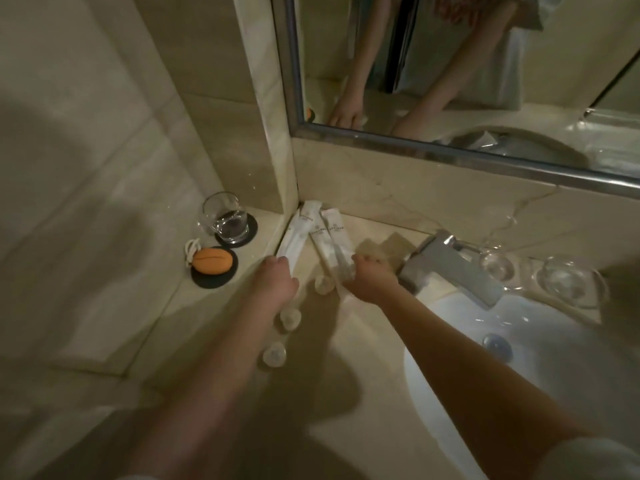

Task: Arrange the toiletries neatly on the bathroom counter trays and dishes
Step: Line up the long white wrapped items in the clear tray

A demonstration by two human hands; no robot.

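Three long white toiletry packets lie side by side on the counter, pointing into the back corner under the mirror. My left hand [277, 277] rests its fingertips on the near end of the left packet [294, 230]. My right hand [372, 277] curls its fingers round the near ends of the two right packets [332, 237]. Three small round clear-wrapped items lie in a loose line near my left forearm: one between my hands [323, 283], one lower [290, 317], and one nearest me [273, 355].
On a low ledge at left, a drinking glass [227, 216] stands on a black coaster, and an orange sponge [212, 260] with a cord lies on another. A chrome faucet [450, 268] overhangs the white sink [519, 358]. Upturned glasses [571, 282] stand at right.
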